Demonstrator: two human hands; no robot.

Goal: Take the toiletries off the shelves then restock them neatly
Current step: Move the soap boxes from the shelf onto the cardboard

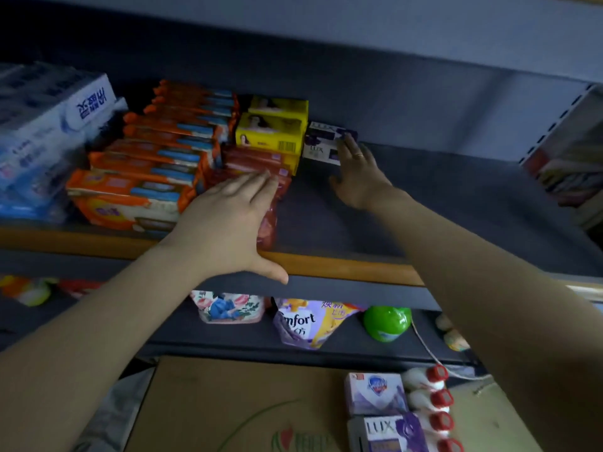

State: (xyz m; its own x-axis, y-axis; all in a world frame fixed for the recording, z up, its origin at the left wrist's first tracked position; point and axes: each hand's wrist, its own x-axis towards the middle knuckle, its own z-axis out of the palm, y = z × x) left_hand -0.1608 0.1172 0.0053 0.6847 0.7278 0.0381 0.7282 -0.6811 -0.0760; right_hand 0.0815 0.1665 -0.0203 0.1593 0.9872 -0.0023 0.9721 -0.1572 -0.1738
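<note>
At frame centre, red packs (261,164) are pressed by the flat left hand (228,220); Lux boxes (326,143) are touched by the straight-fingered right hand (355,174).

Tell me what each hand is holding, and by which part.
Nothing is gripped. The left hand lies flat, fingers straight, on top of the red packs. The right hand has straight fingers against the right end of the Lux boxes.

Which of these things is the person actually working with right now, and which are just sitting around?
In hand:
- left hand flat on the red packs
- right hand against the purple Lux boxes

Sitting around:
- orange packs
- yellow boxes
- Comfort pouch
- green dome
- cardboard box
</note>
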